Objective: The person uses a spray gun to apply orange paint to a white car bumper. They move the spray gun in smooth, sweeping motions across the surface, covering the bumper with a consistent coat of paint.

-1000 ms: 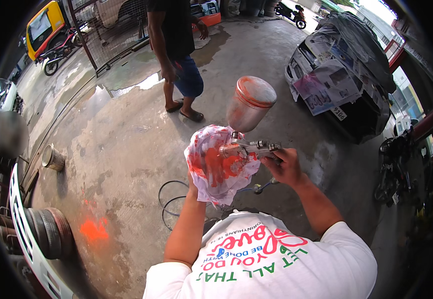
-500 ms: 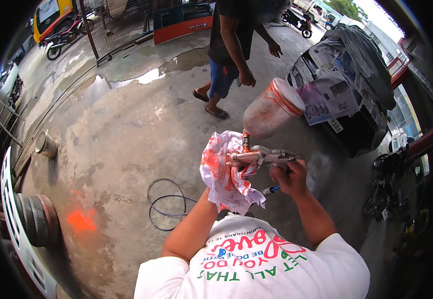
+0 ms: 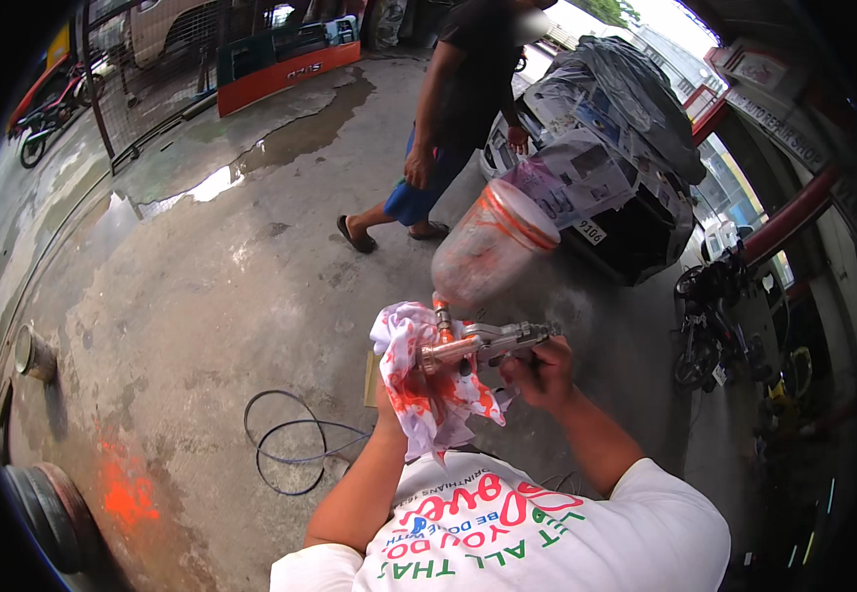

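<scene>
My right hand (image 3: 543, 375) grips the handle of a metal spray gun (image 3: 496, 341) in front of my chest. On top of the gun sits a large, tilted, cloudy paint cup (image 3: 488, 255) with orange smears and an orange band near its lid. A white rag (image 3: 433, 409) stained orange-red lies bunched against the nozzle end, in my left hand. The rag covers most of that hand, so its fingers are hidden. Behind my left arm, a dark hose (image 3: 246, 422) lies in loops on the concrete floor.
Ahead, a person (image 3: 463, 89) in a dark shirt walks beside a car (image 3: 636, 237) covered with paper and plastic. Stacked tires (image 3: 54, 518), a bucket (image 3: 34, 355) and an orange paint patch (image 3: 128, 493) are at left. A motorcycle (image 3: 705, 335) stands at right.
The view has turned right, so the surroundings shift left. The person has walked rightward toward the covered car. Gun and rag stay together, with the rag shifted lower around the nozzle.
</scene>
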`<control>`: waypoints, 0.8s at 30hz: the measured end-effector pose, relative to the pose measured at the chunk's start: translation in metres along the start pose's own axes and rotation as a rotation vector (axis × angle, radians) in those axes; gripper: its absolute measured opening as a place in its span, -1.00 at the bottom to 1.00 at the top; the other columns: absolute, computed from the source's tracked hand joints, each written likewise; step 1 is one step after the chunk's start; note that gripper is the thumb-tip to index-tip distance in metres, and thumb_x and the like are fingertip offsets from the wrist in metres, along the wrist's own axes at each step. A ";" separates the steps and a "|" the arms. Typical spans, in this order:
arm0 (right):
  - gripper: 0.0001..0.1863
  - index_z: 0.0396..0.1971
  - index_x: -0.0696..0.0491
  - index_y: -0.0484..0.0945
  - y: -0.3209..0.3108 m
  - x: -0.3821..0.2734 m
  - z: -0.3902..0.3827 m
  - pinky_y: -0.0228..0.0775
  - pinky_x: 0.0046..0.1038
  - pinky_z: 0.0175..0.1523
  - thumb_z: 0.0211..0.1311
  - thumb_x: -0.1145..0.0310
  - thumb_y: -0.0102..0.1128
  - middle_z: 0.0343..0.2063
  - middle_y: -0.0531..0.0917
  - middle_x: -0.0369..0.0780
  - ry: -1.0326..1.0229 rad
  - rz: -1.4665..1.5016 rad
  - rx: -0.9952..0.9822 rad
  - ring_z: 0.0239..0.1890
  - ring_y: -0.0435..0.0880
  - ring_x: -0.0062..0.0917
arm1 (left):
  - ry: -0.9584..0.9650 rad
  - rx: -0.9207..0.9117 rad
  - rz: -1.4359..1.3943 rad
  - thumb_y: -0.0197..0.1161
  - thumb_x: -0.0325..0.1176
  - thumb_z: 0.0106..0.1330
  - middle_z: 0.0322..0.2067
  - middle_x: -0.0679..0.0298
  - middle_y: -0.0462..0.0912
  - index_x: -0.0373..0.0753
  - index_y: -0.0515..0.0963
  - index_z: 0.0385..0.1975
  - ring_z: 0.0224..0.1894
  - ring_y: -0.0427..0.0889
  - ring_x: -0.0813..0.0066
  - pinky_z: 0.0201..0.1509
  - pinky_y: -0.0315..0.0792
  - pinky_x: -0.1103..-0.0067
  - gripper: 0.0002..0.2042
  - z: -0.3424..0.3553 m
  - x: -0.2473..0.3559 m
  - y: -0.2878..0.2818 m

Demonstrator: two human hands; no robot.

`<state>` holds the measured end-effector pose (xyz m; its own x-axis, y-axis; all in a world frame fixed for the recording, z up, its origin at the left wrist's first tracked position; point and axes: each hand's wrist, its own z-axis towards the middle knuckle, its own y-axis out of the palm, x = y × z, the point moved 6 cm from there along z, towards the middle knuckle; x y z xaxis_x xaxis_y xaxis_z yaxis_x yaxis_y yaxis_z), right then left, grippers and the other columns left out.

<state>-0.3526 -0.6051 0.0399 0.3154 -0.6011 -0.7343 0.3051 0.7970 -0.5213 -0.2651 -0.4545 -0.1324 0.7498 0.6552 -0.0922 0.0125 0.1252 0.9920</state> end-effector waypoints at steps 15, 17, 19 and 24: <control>-0.56 0.08 0.00 0.68 -0.033 -0.026 -0.036 0.40 -0.35 -0.53 0.18 0.35 0.50 -0.54 0.67 -0.25 -0.245 -0.246 0.000 -0.67 0.62 -0.40 | 0.068 0.126 0.563 0.24 -0.39 0.40 -0.19 0.12 0.63 -0.45 0.47 0.13 -0.21 0.59 0.36 -0.02 0.52 0.40 -0.63 -0.030 -0.008 0.087; -0.57 0.08 0.00 0.68 -0.036 -0.022 -0.039 0.40 -0.35 -0.53 0.18 0.35 0.50 -0.54 0.67 -0.26 -0.243 -0.218 0.002 -0.67 0.62 -0.40 | 0.069 0.139 0.588 0.22 -0.50 0.37 -0.18 0.10 0.61 -0.44 0.46 0.13 -0.17 0.57 0.33 0.03 0.50 0.37 -0.64 -0.033 -0.007 0.066; -0.58 0.06 0.00 0.68 -0.042 -0.017 -0.042 0.40 -0.35 -0.53 0.17 0.36 0.50 -0.54 0.68 -0.26 -0.234 -0.200 -0.022 -0.67 0.62 -0.39 | 0.066 0.239 0.614 0.21 -0.53 0.35 -0.20 0.09 0.61 -0.47 0.44 0.20 -0.18 0.57 0.30 0.05 0.50 0.32 -0.59 -0.041 -0.013 0.055; -0.61 0.01 0.12 0.69 -0.060 -0.009 -0.055 0.46 -0.37 -0.50 0.15 0.42 0.49 -0.52 0.71 -0.25 -0.298 -0.200 -0.052 -0.63 0.67 -0.37 | 0.006 0.199 0.639 0.29 -0.50 0.35 -0.03 -0.02 0.69 -0.51 0.48 0.21 -0.05 0.73 0.19 0.15 0.61 0.29 -0.56 -0.042 -0.038 0.056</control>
<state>-0.4227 -0.6444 0.0536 0.5044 -0.7302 -0.4607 0.3436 0.6593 -0.6688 -0.3203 -0.4414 -0.0769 0.6467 0.5592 0.5187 -0.3102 -0.4284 0.8487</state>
